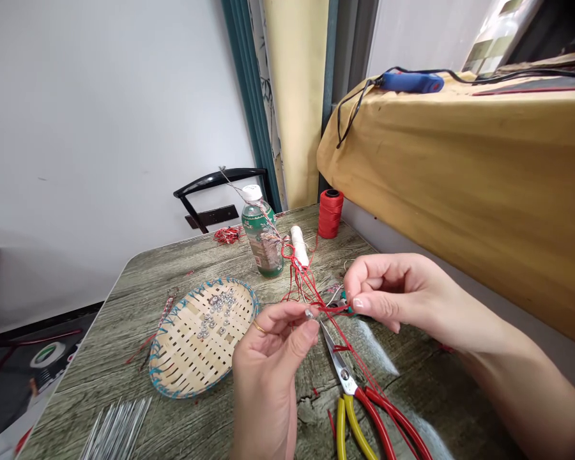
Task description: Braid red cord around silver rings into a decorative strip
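Head view: holds a small silvery piece (309, 314) in the left hand (275, 358), pinched between the tips of thumb and forefinger; too small to tell its exact shape. Pinches a red cord (333, 310) with the right hand (397, 294), to the right of the left grip; spans the narrow gap between both grips with that short, nearly level length.

Just below the left grip, scissors (338, 361) with blades pointing up toward it; beside them, yellow handles (341, 428). From beyond the grips, longer red strands (352, 354) slanting down past the blades to the scissors' handles.

Left of the left hand and partly hidden by it, a woven basket (182, 374) with a blue-laced rim, holding silvery beads (215, 306). Farther left and nearer, a bundle of metal rods (117, 431), set in from the left edge of the table (134, 287). Beyond the grips, a bottle (261, 239), a white spool (299, 246) and a red spool (330, 214). Past the basket, a stretch of bare tabletop up to a red tangle (227, 235) near the far edge. Above the right grip, well apart, a yellow cloth (460, 140).
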`<state>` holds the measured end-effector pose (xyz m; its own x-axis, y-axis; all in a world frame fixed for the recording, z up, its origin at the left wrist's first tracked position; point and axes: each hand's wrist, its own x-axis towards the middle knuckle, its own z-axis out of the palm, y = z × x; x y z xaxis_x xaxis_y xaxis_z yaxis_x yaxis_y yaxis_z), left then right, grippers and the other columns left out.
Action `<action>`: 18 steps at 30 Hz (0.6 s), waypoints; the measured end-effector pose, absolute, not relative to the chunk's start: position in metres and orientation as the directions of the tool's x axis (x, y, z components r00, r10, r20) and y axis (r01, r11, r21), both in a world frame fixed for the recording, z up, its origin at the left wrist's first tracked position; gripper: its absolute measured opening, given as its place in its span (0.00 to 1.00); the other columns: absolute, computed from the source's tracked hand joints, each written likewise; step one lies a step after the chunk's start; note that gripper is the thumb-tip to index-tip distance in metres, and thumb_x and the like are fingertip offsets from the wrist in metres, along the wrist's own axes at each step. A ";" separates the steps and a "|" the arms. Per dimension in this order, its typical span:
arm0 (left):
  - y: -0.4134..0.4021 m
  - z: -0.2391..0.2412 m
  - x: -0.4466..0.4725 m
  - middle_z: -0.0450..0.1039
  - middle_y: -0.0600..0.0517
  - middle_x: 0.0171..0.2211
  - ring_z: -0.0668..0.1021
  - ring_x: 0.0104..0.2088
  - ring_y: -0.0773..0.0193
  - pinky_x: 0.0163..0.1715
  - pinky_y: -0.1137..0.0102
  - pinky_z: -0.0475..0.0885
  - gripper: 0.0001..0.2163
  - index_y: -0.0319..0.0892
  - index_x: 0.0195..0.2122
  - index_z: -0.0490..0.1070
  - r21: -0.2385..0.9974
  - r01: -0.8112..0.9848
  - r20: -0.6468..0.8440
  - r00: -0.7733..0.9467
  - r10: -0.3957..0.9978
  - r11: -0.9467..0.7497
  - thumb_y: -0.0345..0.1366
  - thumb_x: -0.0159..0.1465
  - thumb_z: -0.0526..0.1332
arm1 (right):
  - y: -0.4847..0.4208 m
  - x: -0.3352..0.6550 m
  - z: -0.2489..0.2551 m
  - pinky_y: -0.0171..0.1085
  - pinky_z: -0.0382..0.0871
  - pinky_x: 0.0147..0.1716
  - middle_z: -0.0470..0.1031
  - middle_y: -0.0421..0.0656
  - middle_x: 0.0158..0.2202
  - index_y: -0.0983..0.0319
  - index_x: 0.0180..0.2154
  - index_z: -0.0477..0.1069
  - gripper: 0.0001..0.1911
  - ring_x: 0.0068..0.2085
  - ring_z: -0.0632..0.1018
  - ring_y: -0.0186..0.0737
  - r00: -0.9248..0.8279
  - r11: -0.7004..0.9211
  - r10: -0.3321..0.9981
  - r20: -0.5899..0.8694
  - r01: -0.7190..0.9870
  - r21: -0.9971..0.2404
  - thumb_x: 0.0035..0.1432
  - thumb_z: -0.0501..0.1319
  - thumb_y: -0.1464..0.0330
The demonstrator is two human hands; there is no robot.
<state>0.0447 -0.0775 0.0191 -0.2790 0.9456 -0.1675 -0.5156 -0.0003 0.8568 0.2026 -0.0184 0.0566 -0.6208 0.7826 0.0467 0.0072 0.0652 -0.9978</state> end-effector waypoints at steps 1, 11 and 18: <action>-0.078 0.018 0.045 0.75 0.55 0.27 0.75 0.28 0.72 0.29 0.81 0.71 0.06 0.40 0.28 0.75 0.861 -0.508 -0.165 -0.270 0.949 0.005 0.28 0.47 0.68 | -0.019 0.202 0.056 0.25 0.50 0.16 0.59 0.33 0.18 0.64 0.27 0.68 0.06 0.19 0.58 0.22 -0.637 0.054 0.770 0.033 0.014 -0.998 0.55 0.60 0.69; -0.077 0.016 0.044 0.75 0.56 0.25 0.74 0.27 0.73 0.28 0.82 0.70 0.06 0.42 0.27 0.76 0.851 -0.525 -0.152 -0.227 0.962 0.010 0.29 0.47 0.69 | -0.016 0.201 0.054 0.25 0.49 0.16 0.59 0.33 0.18 0.65 0.27 0.67 0.07 0.19 0.58 0.21 -0.692 0.002 0.722 -0.004 0.009 -1.000 0.55 0.60 0.69; -0.079 0.016 0.044 0.75 0.57 0.24 0.73 0.27 0.73 0.29 0.82 0.70 0.06 0.44 0.26 0.77 0.874 -0.487 -0.113 -0.220 0.969 -0.008 0.31 0.46 0.69 | -0.019 0.193 0.051 0.26 0.50 0.18 0.58 0.32 0.19 0.64 0.29 0.66 0.06 0.20 0.58 0.23 -0.665 0.045 0.746 -0.002 0.054 -0.998 0.56 0.59 0.68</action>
